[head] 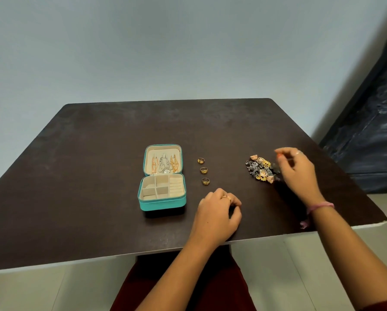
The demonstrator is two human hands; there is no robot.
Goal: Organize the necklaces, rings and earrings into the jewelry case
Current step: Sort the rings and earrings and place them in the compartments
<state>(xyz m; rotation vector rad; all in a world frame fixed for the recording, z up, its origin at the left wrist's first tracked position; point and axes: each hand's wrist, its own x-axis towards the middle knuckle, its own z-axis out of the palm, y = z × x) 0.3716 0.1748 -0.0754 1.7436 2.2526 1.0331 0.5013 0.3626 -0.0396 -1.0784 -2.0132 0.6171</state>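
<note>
My right hand (298,169) hovers at the right edge of the earrings (262,169), a heap of gold, grey and pinkish pieces on the dark table (98,153). Its fingers are loosely curled over the heap's far side, thumb and forefinger drawn close. Motion blur hides the tips, so I cannot tell whether they pinch an earring or nothing.

My left hand (217,212) rests near the table's front edge, fingers curled in, with nothing visible in its grip.

The case (162,191) lies open well to the left of the heap, lid laid back away from me. Necklaces (164,163) already hang inside the lid. The small compartments and the ring rolls in the tray look unfilled.

Three rings (203,170) stand in a column between case and heap, running away from me, just right of the case and nearer my left hand.

The coming move, as I judge it, turns on this: the earrings are right under my right hand, while their compartments sit across the rings, far to the left. Anything lifted must travel leftward over that column.

No brand, label or writing can be read on anything here.
</note>
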